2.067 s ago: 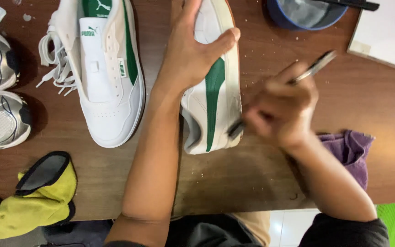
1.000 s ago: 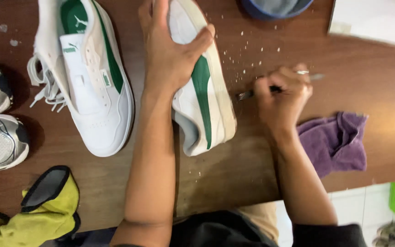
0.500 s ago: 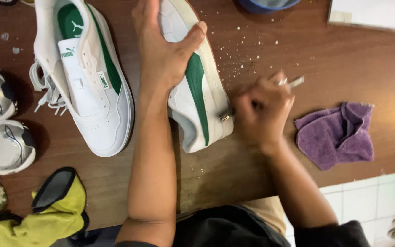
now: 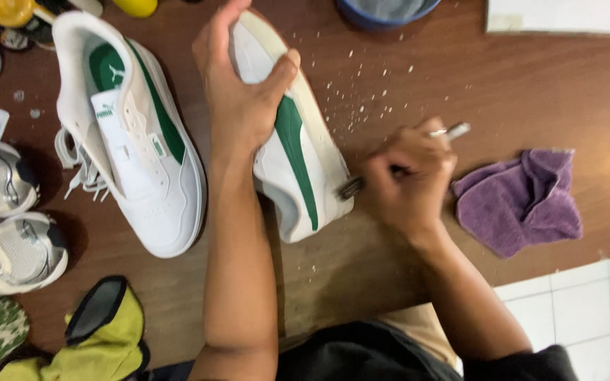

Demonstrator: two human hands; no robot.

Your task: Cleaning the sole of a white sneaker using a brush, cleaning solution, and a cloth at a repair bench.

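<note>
My left hand (image 4: pixel 241 92) presses down on a white sneaker with a green stripe (image 4: pixel 298 162), which lies on its side on the brown wooden table (image 4: pixel 474 92). My right hand (image 4: pixel 407 176) grips a thin metal tool (image 4: pixel 400 159); the tool's dark tip touches the sneaker's sole edge near the heel. Small white flakes (image 4: pixel 368 92) are scattered on the table beside the sole. The matching white and green sneaker (image 4: pixel 132 134) stands upright to the left, its laces loose.
A crumpled purple cloth (image 4: pixel 520 201) lies right of my right hand. Two grey-white shoes (image 4: pixel 5 219) sit at the left edge, a yellow-green shoe (image 4: pixel 90 335) at the bottom left. A blue bowl (image 4: pixel 383 10) and a white sheet (image 4: pixel 566 14) are at the top.
My right hand has slid the tool along the sole edge toward the heel. The view shifted; the cloth now appears closer to my hand. My left hand keeps its hold.
</note>
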